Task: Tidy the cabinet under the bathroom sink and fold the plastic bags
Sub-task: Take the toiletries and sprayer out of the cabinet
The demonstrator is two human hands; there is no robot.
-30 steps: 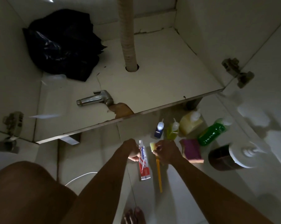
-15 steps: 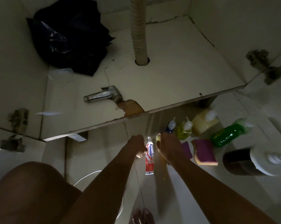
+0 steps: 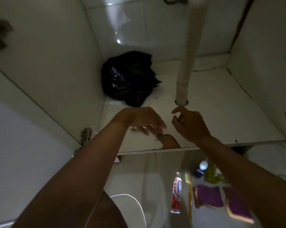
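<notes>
— So, where does the bag lie from your hands?
— Deeper in. The black plastic bag [image 3: 129,78] sits crumpled in the back-left corner of the cabinet floor [image 3: 221,112], beyond my left hand [image 3: 143,122] and left of the drain hose [image 3: 186,63].
— Which hand goes?
— The left, I'd judge; it's nearer. Its fingers are loose and spread, holding nothing. My right hand [image 3: 190,125] hovers by the hose hole, fingers lightly curled, empty too.
— Any long axis?
— None I can make out; it's a heap. I'd reach straight forward, slightly left.
</notes>
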